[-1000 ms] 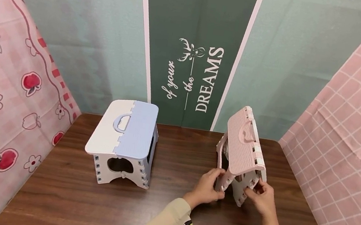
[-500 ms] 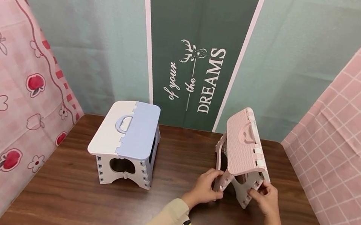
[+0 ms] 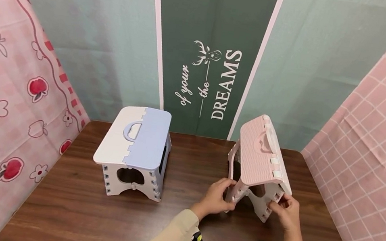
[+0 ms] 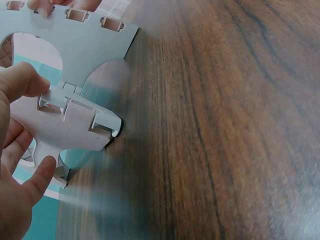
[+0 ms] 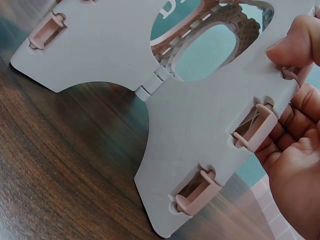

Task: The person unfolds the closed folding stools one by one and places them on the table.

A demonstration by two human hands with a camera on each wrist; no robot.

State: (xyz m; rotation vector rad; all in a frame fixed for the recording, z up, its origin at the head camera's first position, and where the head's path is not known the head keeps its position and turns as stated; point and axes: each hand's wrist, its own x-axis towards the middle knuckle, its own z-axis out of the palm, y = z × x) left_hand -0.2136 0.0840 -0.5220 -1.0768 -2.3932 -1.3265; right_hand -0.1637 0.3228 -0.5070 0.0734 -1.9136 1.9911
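Observation:
A pink and white folding stool (image 3: 258,153) stands half unfolded on the right of the table, its top bent into a ridge. My left hand (image 3: 215,196) grips its left front leg edge, thumb nearest me. At the right front leg edge, my right hand (image 3: 287,216) pinches the panel just under the white half of the top. Up close in the right wrist view, the white end panel (image 5: 195,115) bends at a middle hinge, and my right thumb lies on its outer face. The left wrist view shows my left fingers around the leg edge (image 4: 80,112).
A blue and white folding stool (image 3: 134,137) stands fully unfolded at the left of the brown wooden table (image 3: 92,221). A green cloth (image 3: 214,17) hangs behind the table. Pink patterned cloths flank both sides, with the checked one (image 3: 374,160) near the right hand.
The pink stool has spread wider: its legs stand farther apart and its top lies flatter. My right hand has moved right and my left hand slightly left, both still holding the leg edges.

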